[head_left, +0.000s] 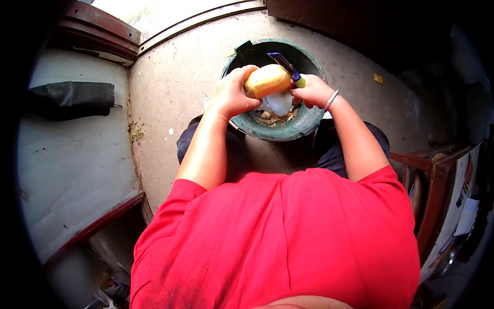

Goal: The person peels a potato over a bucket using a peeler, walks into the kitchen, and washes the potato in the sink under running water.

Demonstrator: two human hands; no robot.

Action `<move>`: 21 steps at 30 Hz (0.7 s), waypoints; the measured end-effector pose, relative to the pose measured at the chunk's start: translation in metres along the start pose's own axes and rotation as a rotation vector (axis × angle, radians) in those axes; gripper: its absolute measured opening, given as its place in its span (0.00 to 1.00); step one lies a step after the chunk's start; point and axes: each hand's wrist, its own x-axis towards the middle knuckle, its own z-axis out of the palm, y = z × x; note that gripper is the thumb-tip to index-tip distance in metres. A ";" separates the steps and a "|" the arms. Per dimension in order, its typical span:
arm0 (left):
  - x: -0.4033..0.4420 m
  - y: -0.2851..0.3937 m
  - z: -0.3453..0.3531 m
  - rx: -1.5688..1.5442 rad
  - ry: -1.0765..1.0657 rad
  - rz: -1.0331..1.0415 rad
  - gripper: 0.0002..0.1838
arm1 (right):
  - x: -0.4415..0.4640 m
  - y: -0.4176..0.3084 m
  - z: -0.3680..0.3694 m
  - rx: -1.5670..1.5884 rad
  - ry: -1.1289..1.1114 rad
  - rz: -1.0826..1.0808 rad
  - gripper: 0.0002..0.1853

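Observation:
My left hand (234, 93) is closed around one end of a large, smooth, yellow potato (268, 81), thumb below and fingers on top. In my right hand (312, 91) is a peeler (286, 67) with a dark blue head and a yellow-green grip. The peeler's head lies close against the right end of the potato; whether its blade touches the skin cannot be made out. Both hands are over a green round bin (288, 135) standing between my knees. Inside the bin are a whitish plastic bag (279, 104) and brownish scraps (272, 119).
A pale wall panel (77, 154) with a black bag-like item (77, 97) stands on the left. A doorway sill (200, 20) runs along the top. On the concrete floor (170, 77) lies a small yellow packet (378, 78). Wooden furniture (432, 201) is at my right.

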 end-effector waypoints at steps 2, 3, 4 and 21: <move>-0.001 0.002 -0.001 0.025 -0.072 -0.036 0.39 | 0.006 0.005 -0.004 -0.016 0.028 0.044 0.11; -0.002 0.003 -0.001 0.025 -0.071 -0.034 0.39 | 0.011 0.009 -0.006 -0.029 0.055 0.089 0.11; -0.002 0.004 0.000 -0.045 -0.067 0.012 0.40 | 0.014 0.011 -0.007 -0.250 0.135 0.123 0.10; -0.008 0.026 0.002 0.068 0.043 0.375 0.41 | 0.018 0.048 0.018 0.958 -0.508 0.046 0.28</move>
